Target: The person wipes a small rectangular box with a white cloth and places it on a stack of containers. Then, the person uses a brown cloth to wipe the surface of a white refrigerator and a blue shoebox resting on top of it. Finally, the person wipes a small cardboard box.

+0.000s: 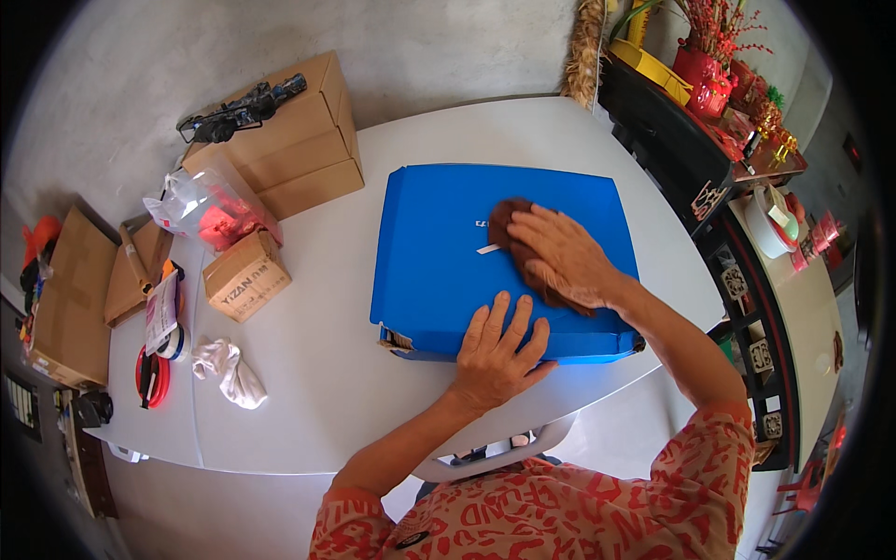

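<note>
A flat blue cardboard box (429,247) lies on the white table in front of me. Its lid is down, and the near left corner looks torn, with bare cardboard showing. My right hand (567,254) presses a dark brown cloth (506,217) against the lid, right of the middle. Part of the cloth is hidden under the palm and fingers. Beside the cloth is a small white strip (488,249) on the lid. My left hand (502,357) rests with spread fingers on the box's near edge, holding nothing.
On the white table (317,373), left of the box, are a crumpled white cloth (229,371), a small carton (246,276), a clear plastic bag (227,207) and red tape (154,376). A larger carton (299,140) carries a black model vehicle (245,107). Dark shelving (737,280) stands at right.
</note>
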Demonstrator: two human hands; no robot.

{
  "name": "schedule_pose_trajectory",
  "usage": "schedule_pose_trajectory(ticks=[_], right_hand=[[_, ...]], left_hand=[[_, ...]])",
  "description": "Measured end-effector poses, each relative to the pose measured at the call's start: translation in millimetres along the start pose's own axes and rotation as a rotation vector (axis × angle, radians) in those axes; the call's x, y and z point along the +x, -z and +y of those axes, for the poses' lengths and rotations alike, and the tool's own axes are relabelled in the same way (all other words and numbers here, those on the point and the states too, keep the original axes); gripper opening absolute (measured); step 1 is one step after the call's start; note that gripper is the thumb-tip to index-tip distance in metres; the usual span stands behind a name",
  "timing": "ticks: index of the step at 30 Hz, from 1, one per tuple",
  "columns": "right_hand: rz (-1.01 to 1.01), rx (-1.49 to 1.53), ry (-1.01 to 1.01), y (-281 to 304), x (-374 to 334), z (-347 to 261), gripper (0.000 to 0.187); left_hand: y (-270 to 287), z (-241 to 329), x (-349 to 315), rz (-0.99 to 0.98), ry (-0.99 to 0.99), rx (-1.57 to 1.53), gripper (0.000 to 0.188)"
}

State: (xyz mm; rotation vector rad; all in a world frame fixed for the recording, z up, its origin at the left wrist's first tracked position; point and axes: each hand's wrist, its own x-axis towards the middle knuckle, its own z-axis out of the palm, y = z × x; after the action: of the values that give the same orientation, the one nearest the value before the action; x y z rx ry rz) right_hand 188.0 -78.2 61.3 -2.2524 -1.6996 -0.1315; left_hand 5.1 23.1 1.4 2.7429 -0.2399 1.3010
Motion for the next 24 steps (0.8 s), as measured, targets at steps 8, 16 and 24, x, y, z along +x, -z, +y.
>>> schedule_pose_trajectory(ticks=[8,16,24], right_hand=[[0.197,-0.104,-0.048,-18.5,59.4,23.7,0.045],[0.081,-0.127,-0.015,-7.3,16.8,-15.2,0.045],[-0.014,-0.066,-0.086,16.9,-69.5,-34.8,0.043]], left_hand=[[-3.2,-2.3,1.6,0.021,-0.01,0.005,0.049],[-3.7,-3.6,-1.6,0.04,-0.011,0.033,0.054],[1.9,-3.5,1.2,0.012,-0.032,0.009,0.057]])
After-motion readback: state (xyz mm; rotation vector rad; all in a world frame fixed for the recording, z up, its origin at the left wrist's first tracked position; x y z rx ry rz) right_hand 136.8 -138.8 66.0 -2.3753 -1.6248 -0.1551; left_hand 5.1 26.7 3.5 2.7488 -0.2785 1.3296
